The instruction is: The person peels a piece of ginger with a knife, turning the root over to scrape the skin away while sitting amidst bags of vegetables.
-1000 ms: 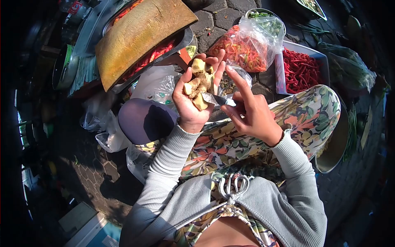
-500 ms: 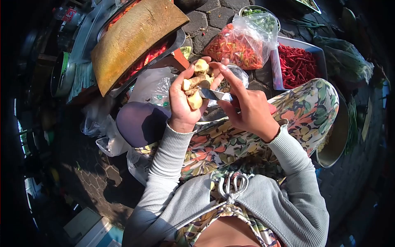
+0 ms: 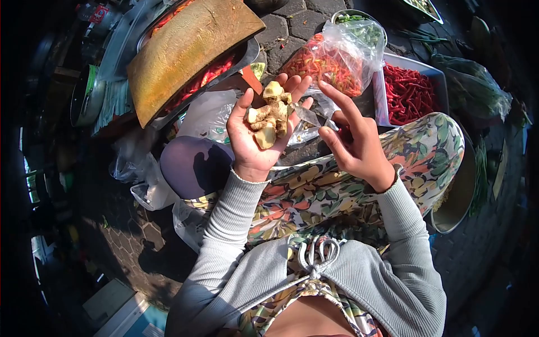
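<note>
A knobbly ginger root (image 3: pixel 268 119) with pale peeled patches lies across the palm of my left hand (image 3: pixel 249 150), whose fingers are spread beneath and behind it. My right hand (image 3: pixel 365 154) grips a small knife (image 3: pixel 306 115), with the index finger stretched out and the thumb apart from it. The blade points left toward the ginger, its tip close to the root's right side. Most of the knife's handle is hidden in my curled fingers.
A worn wooden board (image 3: pixel 193 53) lies over a container of red chillies at upper left. Beyond my hands sits a clear bag of cut chillies (image 3: pixel 328 64). A white tray (image 3: pixel 379 101) of red chillies stands at right, near a bag of greens (image 3: pixel 474 84). Clear plastic bags (image 3: pixel 205 115) lie at left.
My right hand has drawn back right and slightly down, taking the knife off the middle of the ginger. My left hand has opened flatter, and the root has turned in the palm.
</note>
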A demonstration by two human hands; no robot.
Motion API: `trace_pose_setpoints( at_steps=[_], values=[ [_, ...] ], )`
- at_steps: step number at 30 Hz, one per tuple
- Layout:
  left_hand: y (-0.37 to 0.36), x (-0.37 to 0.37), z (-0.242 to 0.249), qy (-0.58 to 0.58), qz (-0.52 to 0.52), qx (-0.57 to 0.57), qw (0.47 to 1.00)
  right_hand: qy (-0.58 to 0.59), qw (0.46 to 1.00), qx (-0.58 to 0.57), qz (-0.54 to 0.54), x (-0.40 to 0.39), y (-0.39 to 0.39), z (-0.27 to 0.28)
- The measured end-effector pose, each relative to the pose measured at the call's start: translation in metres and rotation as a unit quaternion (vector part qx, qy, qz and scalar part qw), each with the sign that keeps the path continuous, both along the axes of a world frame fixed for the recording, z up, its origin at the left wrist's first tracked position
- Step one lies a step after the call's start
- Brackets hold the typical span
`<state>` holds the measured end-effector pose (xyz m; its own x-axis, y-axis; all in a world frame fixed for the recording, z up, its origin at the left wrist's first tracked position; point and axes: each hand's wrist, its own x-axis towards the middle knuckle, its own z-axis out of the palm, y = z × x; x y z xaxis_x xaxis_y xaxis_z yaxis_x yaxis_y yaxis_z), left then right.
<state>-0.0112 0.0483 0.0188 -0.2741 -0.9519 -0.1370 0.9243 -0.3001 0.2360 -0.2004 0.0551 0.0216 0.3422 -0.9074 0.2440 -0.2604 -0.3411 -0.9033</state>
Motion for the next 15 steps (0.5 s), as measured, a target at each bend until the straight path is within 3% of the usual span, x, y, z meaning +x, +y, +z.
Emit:
trace_pose_setpoints(
  at_steps=[1, 6, 15],
  values=[
    [-0.001, -0.001, -0.001, 0.011, -0.016, -0.006, 1.0, 0.004, 0.999, 0.035, 0.036, -0.001, 0.0, 0.001],
    [-0.002, 0.001, -0.005, -0.041, -0.022, 0.017, 0.999, 0.077, 0.992, -0.025, 0.092, 0.001, 0.0, -0.001],
    [0.0, -0.002, 0.001, -0.077, -0.052, 0.067, 0.993, 0.097, 0.988, -0.086, 0.084, 0.01, 0.003, -0.01]
  ],
)
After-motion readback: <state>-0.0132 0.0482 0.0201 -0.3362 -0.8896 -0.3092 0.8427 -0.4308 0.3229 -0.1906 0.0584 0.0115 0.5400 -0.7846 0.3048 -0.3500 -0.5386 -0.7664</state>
